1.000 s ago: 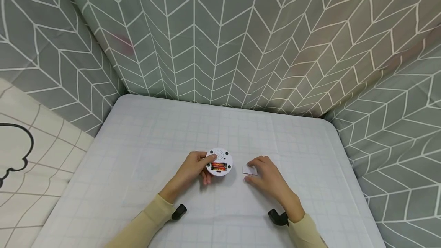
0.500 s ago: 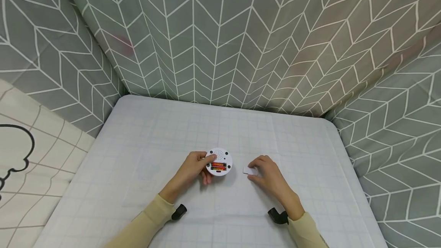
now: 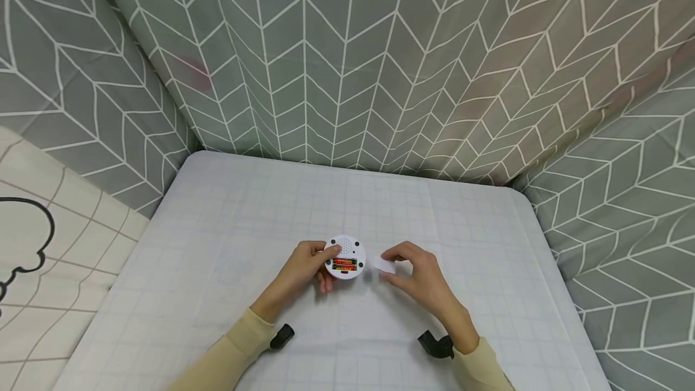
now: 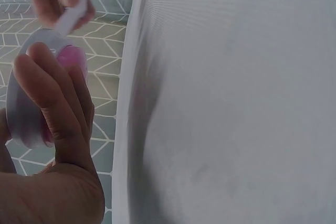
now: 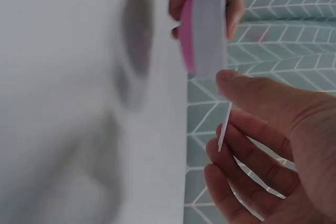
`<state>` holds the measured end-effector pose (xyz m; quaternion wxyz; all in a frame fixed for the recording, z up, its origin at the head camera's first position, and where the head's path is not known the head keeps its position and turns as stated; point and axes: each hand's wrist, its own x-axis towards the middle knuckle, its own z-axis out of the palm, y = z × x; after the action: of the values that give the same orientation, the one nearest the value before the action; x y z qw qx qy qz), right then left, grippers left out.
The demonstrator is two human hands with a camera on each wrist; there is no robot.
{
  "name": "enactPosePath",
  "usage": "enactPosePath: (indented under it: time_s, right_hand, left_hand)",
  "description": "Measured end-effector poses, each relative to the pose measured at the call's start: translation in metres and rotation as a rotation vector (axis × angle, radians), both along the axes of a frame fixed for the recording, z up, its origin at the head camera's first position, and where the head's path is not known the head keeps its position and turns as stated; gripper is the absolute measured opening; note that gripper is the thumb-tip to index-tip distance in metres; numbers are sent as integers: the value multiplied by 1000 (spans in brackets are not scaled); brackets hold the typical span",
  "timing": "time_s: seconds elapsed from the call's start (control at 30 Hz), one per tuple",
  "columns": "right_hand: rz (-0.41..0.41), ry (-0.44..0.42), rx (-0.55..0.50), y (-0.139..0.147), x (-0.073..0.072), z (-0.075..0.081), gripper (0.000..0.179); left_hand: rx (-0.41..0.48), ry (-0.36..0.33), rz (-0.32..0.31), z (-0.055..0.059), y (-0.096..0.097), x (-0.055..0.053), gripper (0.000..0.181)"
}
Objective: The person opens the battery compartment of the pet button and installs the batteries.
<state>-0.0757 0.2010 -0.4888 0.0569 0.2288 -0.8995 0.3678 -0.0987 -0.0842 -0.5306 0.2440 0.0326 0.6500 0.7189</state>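
Observation:
My left hand [image 3: 305, 265] grips a round white device [image 3: 355, 247] by its left edge, thumb across the face with the speaker holes. Red batteries [image 3: 344, 264] lie side by side in its uncovered compartment. The device's other side is pink, as the right wrist view shows at the pink part [image 5: 186, 35]. Just right of it, my right hand [image 3: 419, 269] pinches a thin white battery cover [image 3: 385, 265] between thumb and fingers. Seen from the right wrist, the cover [image 5: 226, 127] is edge-on, close below the device's rim. The left wrist view shows the cover [image 4: 71, 16] near the device too.
Both hands are over a table with a white gridded cloth [image 3: 260, 198]. Grey patterned curtains [image 3: 347, 65] rise behind it and at both sides. Black wrist camera mounts [image 3: 436, 344] stick out near the sleeves.
My right hand has lifted the battery cover off the cloth and brought it left, nearer the device. The left hand and device have hardly moved.

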Motion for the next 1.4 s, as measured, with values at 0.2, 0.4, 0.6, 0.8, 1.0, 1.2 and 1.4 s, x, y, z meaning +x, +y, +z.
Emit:
enactPosePath:
  time_s: [0.2,0.4,0.6,0.8,1.0,1.2,1.4]
  right_hand:
    - [26,-32,-81,-9,1,13,32]
    - [67,-29,-92,-21,3,19,31]
    - [118,11,-87,-35,3,18,33]
    - [156,50,-95,-44,3,14,35]
    - [173,56,-87,-50,3,11,34]
    - [165,34,-58,-51,4,13,33]
    - [189,51,-46,-51,2,11,33]
  left_hand:
    - [2,9,-6,0,0,1,40]
    - [14,2,-4,-1,1,2,41]
    - [27,7,-7,0,2,4,39]
    - [12,2,-18,-2,4,4,40]
    - [9,9,-22,-2,6,5,41]
    - [20,4,-21,-1,7,6,39]
    - [22,14,-28,-2,8,6,41]
